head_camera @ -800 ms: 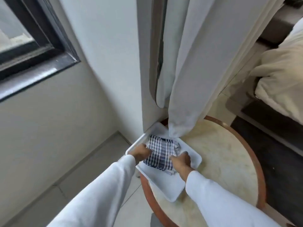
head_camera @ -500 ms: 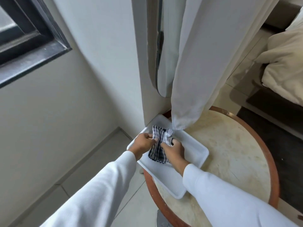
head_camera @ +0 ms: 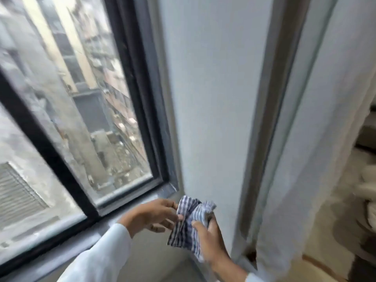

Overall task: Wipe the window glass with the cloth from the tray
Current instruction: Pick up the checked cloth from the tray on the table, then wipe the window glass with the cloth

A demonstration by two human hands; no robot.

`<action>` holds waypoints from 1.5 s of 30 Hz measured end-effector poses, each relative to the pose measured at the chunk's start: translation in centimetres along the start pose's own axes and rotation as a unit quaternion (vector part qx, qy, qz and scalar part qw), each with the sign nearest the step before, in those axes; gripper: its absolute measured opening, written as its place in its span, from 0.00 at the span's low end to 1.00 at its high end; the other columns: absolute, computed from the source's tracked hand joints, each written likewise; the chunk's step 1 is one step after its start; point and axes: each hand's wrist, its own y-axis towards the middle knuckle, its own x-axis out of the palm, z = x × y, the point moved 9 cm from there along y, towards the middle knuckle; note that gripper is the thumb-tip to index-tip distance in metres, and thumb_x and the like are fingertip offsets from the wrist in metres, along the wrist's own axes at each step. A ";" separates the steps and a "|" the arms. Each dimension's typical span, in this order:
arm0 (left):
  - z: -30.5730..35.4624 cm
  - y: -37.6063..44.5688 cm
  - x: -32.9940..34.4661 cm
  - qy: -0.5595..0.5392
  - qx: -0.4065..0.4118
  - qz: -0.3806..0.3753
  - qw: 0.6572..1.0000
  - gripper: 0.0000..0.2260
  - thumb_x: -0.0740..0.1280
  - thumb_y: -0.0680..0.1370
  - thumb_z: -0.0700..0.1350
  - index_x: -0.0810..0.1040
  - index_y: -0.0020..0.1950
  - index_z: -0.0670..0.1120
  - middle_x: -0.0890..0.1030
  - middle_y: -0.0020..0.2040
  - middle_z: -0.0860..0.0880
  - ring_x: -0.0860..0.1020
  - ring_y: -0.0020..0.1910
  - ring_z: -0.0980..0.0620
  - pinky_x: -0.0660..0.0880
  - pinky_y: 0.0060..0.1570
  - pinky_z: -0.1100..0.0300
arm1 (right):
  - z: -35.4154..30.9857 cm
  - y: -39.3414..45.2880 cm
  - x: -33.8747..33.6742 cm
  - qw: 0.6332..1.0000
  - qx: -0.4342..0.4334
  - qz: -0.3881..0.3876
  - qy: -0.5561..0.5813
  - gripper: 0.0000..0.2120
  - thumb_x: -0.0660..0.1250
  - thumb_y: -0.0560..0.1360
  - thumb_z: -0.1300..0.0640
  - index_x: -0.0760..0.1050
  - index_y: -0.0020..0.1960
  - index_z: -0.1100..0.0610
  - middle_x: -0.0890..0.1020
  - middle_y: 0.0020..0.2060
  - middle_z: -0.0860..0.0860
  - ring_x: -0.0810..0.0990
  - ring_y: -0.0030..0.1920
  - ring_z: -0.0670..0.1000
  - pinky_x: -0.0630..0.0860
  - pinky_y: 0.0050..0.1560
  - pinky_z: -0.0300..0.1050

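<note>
The blue-and-white checked cloth (head_camera: 190,222) is bunched up in the air in front of the white wall, below the window's lower right corner. My right hand (head_camera: 209,239) grips it from below and the right. My left hand (head_camera: 154,214) pinches its left edge with the fingertips. The window glass (head_camera: 85,110) fills the upper left, set in a dark frame (head_camera: 142,110), with buildings seen through it. The tray is out of view.
A grey sill (head_camera: 130,204) runs under the window beside my left hand. A white wall column (head_camera: 213,98) stands right of the frame. A pale curtain (head_camera: 317,159) hangs at the right, with a sliver of the round table edge (head_camera: 317,263) below it.
Both hands have lifted the cloth out of the tray and up to sill height. My view has swung up and left from the table to the window.
</note>
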 end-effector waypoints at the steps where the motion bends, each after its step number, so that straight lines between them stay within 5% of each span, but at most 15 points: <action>1: 1.9 -3.6 -3.0 -0.013 0.018 0.022 1.000 0.06 0.74 0.81 0.45 0.79 0.51 0.54 0.83 0.39 0.57 0.81 0.36 0.60 0.73 0.42 0.63 | -3.8 -1.0 2.3 0.998 -0.004 -0.027 0.048 0.16 0.65 0.83 0.69 0.76 0.70 0.60 0.88 0.58 0.61 0.88 0.58 0.62 0.86 0.62 0.57; 6: 8.8 -22.2 -16.3 -0.062 0.109 0.181 0.975 0.10 0.71 0.84 0.45 0.82 0.65 0.49 0.83 0.50 0.51 0.80 0.46 0.55 0.73 0.45 0.61 | -20.8 -6.8 12.7 0.974 -0.019 -0.165 0.156 0.14 0.70 0.81 0.66 0.82 0.66 0.67 0.87 0.58 0.69 0.87 0.59 0.71 0.81 0.65 0.74; 11: 10.2 -37.1 -27.4 -0.112 0.263 0.395 0.873 0.16 0.73 0.81 0.33 0.82 0.69 0.29 0.85 0.47 0.39 0.85 0.37 0.58 0.81 0.43 0.65 | -33.0 -12.6 24.1 0.939 -0.095 -0.279 0.177 0.13 0.69 0.82 0.69 0.82 0.65 0.63 0.88 0.58 0.68 0.89 0.55 0.69 0.87 0.53 0.67; 14: 7.4 -45.2 -32.9 -0.016 0.242 0.591 0.769 0.16 0.76 0.81 0.47 0.88 0.65 0.40 0.90 0.55 0.44 0.87 0.48 0.55 0.83 0.55 0.58 | -36.6 -15.0 30.4 0.925 -0.123 -0.311 0.180 0.12 0.66 0.84 0.69 0.79 0.66 0.62 0.85 0.61 0.70 0.85 0.61 0.75 0.81 0.63 0.76; 17: 2.6 -52.5 -37.3 0.117 0.148 0.783 0.593 0.19 0.68 0.85 0.55 0.83 0.72 0.47 0.86 0.67 0.48 0.83 0.66 0.46 0.82 0.62 0.49 | -38.4 -16.9 35.9 0.925 -0.216 -0.272 0.153 0.15 0.65 0.83 0.70 0.81 0.48 0.51 0.86 0.45 0.52 0.86 0.46 0.56 0.84 0.51 0.54; 20: -1.1 -54.7 -41.1 0.162 0.137 0.839 0.502 0.25 0.62 0.88 0.50 0.70 0.83 0.42 0.71 0.84 0.42 0.67 0.85 0.40 0.67 0.83 0.42 | -40.2 -18.5 39.4 0.890 -0.428 -0.141 0.068 0.23 0.62 0.80 0.72 0.83 0.49 0.45 0.84 0.41 0.37 0.83 0.41 0.43 0.78 0.47 0.33; 23: -3.5 -54.1 -45.3 0.205 0.158 0.828 0.497 0.30 0.59 0.89 0.48 0.55 0.89 0.39 0.52 0.91 0.39 0.51 0.92 0.40 0.51 0.91 0.46 | -39.3 -17.9 45.3 0.788 -0.598 -0.034 -0.142 0.28 0.58 0.80 0.65 0.74 0.79 0.63 0.73 0.81 0.58 0.70 0.83 0.55 0.65 0.83 0.46; 29: -6.1 -52.3 -49.4 0.325 0.137 0.829 0.433 0.34 0.56 0.90 0.55 0.50 0.90 0.37 0.46 0.91 0.36 0.50 0.91 0.38 0.48 0.91 0.47 | -29.3 -12.3 55.6 0.615 -0.666 -0.103 -0.410 0.35 0.55 0.87 0.40 0.46 0.89 0.48 0.37 0.88 0.48 0.35 0.88 0.51 0.40 0.88 0.56; 33: -6.5 -52.2 -50.2 0.310 0.156 0.849 0.399 0.34 0.54 0.90 0.56 0.49 0.90 0.38 0.48 0.91 0.35 0.50 0.91 0.37 0.48 0.91 0.47 | -33.4 -15.4 59.7 0.417 -0.801 -0.019 -0.429 0.30 0.56 0.88 0.43 0.56 0.88 0.47 0.51 0.89 0.50 0.49 0.89 0.54 0.54 0.87 0.60; 34: -6.6 -52.1 -50.2 0.311 0.158 0.852 0.391 0.34 0.54 0.90 0.56 0.49 0.90 0.38 0.48 0.91 0.36 0.50 0.91 0.37 0.50 0.91 0.46 | -35.9 -14.9 59.4 0.429 -0.804 0.018 -0.410 0.30 0.55 0.89 0.43 0.54 0.88 0.47 0.51 0.89 0.49 0.48 0.89 0.54 0.49 0.87 0.59; 36: -6.7 -52.1 -50.1 0.311 0.166 0.855 0.380 0.33 0.53 0.90 0.55 0.50 0.90 0.39 0.48 0.91 0.36 0.51 0.92 0.38 0.54 0.90 0.43 | -38.5 -13.0 56.9 0.550 -0.747 0.073 -0.366 0.29 0.54 0.89 0.44 0.54 0.88 0.49 0.46 0.89 0.49 0.45 0.89 0.54 0.44 0.88 0.59; 38: -6.9 -51.9 -50.1 0.309 0.177 0.857 0.373 0.32 0.54 0.90 0.53 0.51 0.90 0.39 0.49 0.91 0.37 0.51 0.92 0.39 0.57 0.89 0.41 | -35.1 -12.4 55.3 0.610 -0.706 0.059 -0.356 0.29 0.58 0.88 0.48 0.60 0.87 0.51 0.51 0.89 0.51 0.50 0.89 0.58 0.54 0.87 0.66; 42: -7.0 -51.9 -50.3 0.309 0.186 0.861 0.359 0.29 0.53 0.91 0.49 0.52 0.91 0.44 0.48 0.92 0.42 0.50 0.92 0.44 0.56 0.89 0.44 | -32.4 -17.3 60.0 0.366 -0.837 -0.024 -0.407 0.27 0.63 0.85 0.48 0.68 0.83 0.48 0.71 0.83 0.48 0.65 0.83 0.55 0.71 0.80 0.62; 43: -7.1 -51.8 -50.3 0.309 0.193 0.860 0.358 0.28 0.53 0.91 0.48 0.52 0.91 0.44 0.48 0.92 0.43 0.50 0.92 0.44 0.56 0.90 0.45 | -35.2 -18.1 60.7 0.357 -0.848 0.010 -0.391 0.27 0.62 0.86 0.47 0.67 0.84 0.48 0.70 0.83 0.48 0.66 0.83 0.55 0.67 0.82 0.60; 45: -7.2 -51.8 -50.4 0.306 0.202 0.861 0.353 0.28 0.53 0.90 0.47 0.52 0.91 0.44 0.48 0.92 0.43 0.50 0.92 0.44 0.53 0.90 0.48 | -40.8 -16.6 60.3 0.489 -0.800 0.069 -0.341 0.28 0.56 0.88 0.46 0.59 0.87 0.50 0.60 0.87 0.50 0.60 0.87 0.56 0.57 0.86 0.61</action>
